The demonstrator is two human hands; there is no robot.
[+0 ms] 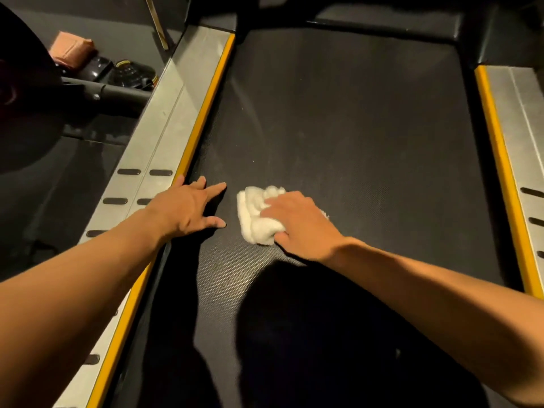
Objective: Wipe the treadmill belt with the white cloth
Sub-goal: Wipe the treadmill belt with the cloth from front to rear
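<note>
The black textured treadmill belt fills the middle of the head view. A crumpled white cloth lies on it near the left side. My right hand presses down on the cloth's right part, fingers curled over it. My left hand rests flat on the belt just left of the cloth, fingers spread, holding nothing, its edge by the yellow strip.
Silver side rails with yellow inner strips run along both sides, the left rail and the right rail. Beyond the left rail stand dark equipment parts and a pinkish bag. A black motor cover closes the belt's far end.
</note>
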